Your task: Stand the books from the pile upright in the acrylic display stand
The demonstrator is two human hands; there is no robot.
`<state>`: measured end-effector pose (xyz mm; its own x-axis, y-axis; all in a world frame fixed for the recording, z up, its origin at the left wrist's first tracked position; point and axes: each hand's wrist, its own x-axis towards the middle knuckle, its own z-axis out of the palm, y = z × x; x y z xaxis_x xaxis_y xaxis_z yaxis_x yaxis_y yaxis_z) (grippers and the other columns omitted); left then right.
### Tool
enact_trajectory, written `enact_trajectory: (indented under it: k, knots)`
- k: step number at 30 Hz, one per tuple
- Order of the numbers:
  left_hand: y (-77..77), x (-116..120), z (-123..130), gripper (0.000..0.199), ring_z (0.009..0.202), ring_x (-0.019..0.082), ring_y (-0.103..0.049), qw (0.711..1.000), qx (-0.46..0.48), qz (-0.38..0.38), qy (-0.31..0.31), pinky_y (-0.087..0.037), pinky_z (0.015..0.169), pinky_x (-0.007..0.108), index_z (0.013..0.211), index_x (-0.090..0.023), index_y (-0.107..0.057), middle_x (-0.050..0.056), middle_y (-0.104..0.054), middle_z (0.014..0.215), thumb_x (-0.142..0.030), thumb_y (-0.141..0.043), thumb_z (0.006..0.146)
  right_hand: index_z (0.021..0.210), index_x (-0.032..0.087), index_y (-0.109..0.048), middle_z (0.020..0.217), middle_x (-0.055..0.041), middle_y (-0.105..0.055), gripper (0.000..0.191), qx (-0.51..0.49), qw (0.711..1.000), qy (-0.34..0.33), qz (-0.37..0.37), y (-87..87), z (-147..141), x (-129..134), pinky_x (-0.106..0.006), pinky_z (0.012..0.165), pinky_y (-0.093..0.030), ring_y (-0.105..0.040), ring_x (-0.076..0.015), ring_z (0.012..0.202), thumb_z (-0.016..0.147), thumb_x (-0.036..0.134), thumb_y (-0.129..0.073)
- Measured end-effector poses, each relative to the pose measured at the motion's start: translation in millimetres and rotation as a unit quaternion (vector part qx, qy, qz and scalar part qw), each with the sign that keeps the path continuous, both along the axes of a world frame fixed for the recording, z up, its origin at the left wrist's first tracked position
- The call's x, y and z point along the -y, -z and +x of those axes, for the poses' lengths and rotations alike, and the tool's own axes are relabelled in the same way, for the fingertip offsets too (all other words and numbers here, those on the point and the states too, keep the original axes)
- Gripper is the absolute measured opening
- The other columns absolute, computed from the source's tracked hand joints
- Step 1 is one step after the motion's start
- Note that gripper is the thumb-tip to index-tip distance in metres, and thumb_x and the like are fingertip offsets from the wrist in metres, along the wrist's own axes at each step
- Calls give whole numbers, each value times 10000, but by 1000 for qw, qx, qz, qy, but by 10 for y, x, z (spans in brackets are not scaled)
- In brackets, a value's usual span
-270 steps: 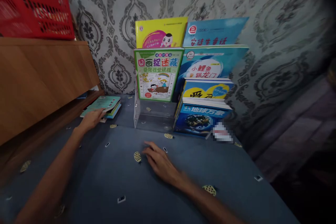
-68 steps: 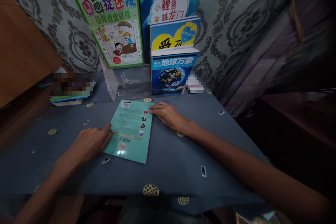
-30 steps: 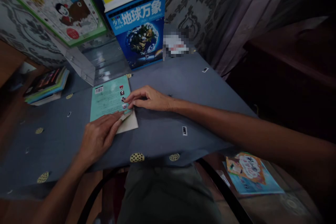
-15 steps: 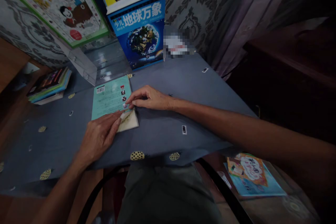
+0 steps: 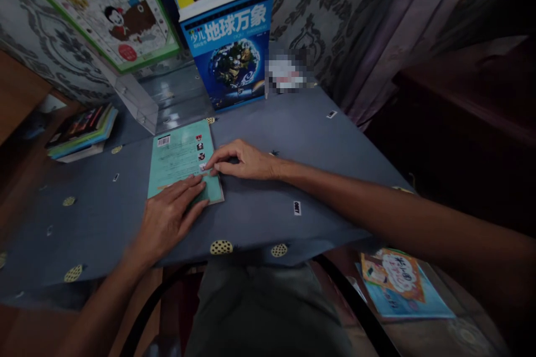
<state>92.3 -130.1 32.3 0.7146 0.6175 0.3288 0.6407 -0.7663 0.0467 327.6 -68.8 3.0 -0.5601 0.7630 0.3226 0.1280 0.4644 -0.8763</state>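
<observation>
A teal book [image 5: 178, 150] lies back cover up on the table, with a barcode and small pictures on it. My left hand [image 5: 170, 215] is laid across its lower part, palm down, fingers stretched out and apart. At the book's right edge is my right hand [image 5: 245, 160], with bent fingers and the thumb and index tips close together on the cover's edge. The fingertips hide part of that edge. The cover's lower right corner lies flat.
A blue book with a globe [image 5: 237, 61] stands upright behind. To the left are a clear plastic stand [image 5: 136, 101] and a book stack [image 5: 81, 131]. A green-framed picture book [image 5: 113, 17] leans at the wall. Below right lies a blue-and-orange book [image 5: 404, 284].
The cover's lower right corner, folded back earlier with a pale page showing, now lies down. My left hand has slid right over it; my right hand stays at the edge.
</observation>
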Motion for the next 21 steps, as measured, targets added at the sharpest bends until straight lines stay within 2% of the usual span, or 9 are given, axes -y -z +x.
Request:
enact_trajectory:
  k: [4, 7, 10, 13, 18, 21]
  knots:
    - [46, -1, -11, 280, 1088, 254, -713, 1000, 14, 22, 7, -605, 910, 421, 1153, -156, -690, 121, -728, 1214, -312, -526, 988, 985, 149, -746, 930, -47, -756, 201, 29, 997, 17, 75, 1, -17, 69, -289, 797, -502, -669, -156, 874, 893, 168, -569]
    - [75, -2, -19, 259, 1101, 248, -708, 999, 30, 20, 7, -601, 922, 421, 1156, -163, -687, 116, -728, 1216, -276, -531, 982, 1042, 168, -725, 1023, -76, -748, 201, 89, 984, 27, 155, 24, -66, 140, -380, 924, -479, -641, -210, 1009, 926, 300, -628]
    - [111, 2, -31, 258, 1108, 241, -704, 999, 38, 19, 3, -591, 944, 420, 1171, -175, -683, 110, -729, 1213, -248, -536, 972, 1176, 176, -673, 1274, -137, -667, 406, 175, 959, 38, 220, 55, -123, 199, -495, 1050, -402, -543, -284, 1234, 879, 451, -706]
    - [132, 2, -46, 268, 1108, 233, -702, 999, 47, 18, -1, -583, 955, 419, 1187, -185, -679, 103, -727, 1221, -232, -532, 968, 1289, 156, -608, 1447, -193, -530, 557, 231, 945, 51, 226, 60, -147, 231, -567, 1117, -338, -444, -316, 1367, 861, 499, -708]
    - [49, -82, -63, 269, 1047, 215, -711, 999, 48, -23, -4, -602, 877, 383, 1155, -199, -688, 88, -746, 1153, -241, -483, 987, 1335, 172, -565, 1454, -189, -517, 635, 256, 938, 54, 226, 24, -132, 243, -630, 1137, -305, -446, -321, 1373, 853, 570, -675]
    - [7, -239, -57, 294, 1066, 211, -689, 998, 24, -53, -8, -587, 900, 387, 1193, -184, -662, 92, -728, 1181, -222, -451, 992, 1262, 166, -598, 1336, -167, -591, 613, 259, 931, 67, 249, -1, -132, 254, -607, 1126, -340, -516, -307, 1278, 823, 582, -702]
